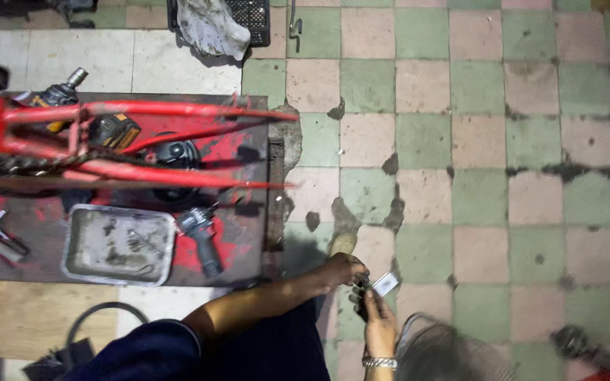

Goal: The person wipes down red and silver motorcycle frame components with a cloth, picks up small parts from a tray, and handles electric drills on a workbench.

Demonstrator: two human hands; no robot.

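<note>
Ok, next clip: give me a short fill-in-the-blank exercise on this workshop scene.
1. The bicycle frame lying on the mat is ____.
2. The right hand wears a metal ____ at the wrist.
3. Both hands meet at a small ____ card-like piece; the left hand reaches across.
Missing words: red; bracelet; white

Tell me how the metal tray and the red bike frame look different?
The metal tray is a grey, dirty, shallow rectangle; the red bike frame is made of long, thin, bright tubes. The tray lies flat on the stained board; the frame stretches across above it, poking past the board's edge. Neither is touched by a hand.
</note>
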